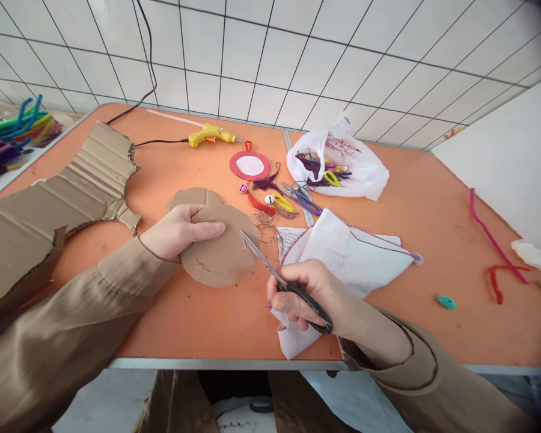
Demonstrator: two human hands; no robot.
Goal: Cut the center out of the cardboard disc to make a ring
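My left hand [187, 231] pinches a round cardboard disc [225, 258] between thumb and fingers, above the orange table. Behind it, partly covered, shows a second rounded cardboard piece [196, 197]; I cannot tell whether the hand holds that one too. My right hand [311, 294] grips black-handled scissors [270, 269], their blades nearly closed and the tips at the right part of the disc. A small slit or mark shows by the tips, and a curved scored line runs lower on the disc. White cloth with dark red stitched edging [342, 246] lies beneath and beyond my right hand.
Cut corrugated cardboard [67, 192] covers the left side. A yellow glue gun [211, 136], a red-rimmed disc [249, 165], purple-handled snippers [304, 198] and a plastic bag of tassels [360, 168] lie toward the tiled wall. Pipe cleaners [496, 234] lie at right.
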